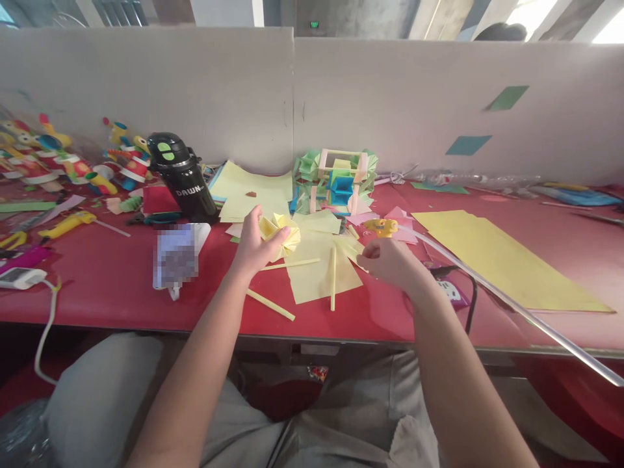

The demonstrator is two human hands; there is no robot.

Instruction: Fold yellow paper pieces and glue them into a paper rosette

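Observation:
Between the thumb and fingers of my left hand [258, 246] is a yellow pleated paper piece [286, 238], fanned out into a rosette. My right hand [390, 261] is closed around the handle of a small yellow glue gun [381, 227], its nozzle pointing left. A long clear glue stick [468, 272] runs out of the gun's back to the lower right. Under and between my hands lie pale yellow paper sheets [312, 286]. Thin yellow paper sticks, one upright in view [333, 286] and one slanting [272, 304], rest nearby on the red table.
Behind my hands stands a green, pink and blue paper construction [341, 182]. To the left are a black bottle [182, 179], a phone on a stand [176, 257] and another yellow glue gun [65, 225]. Large yellow sheets [507, 260] and a purple power strip [453, 292] lie right.

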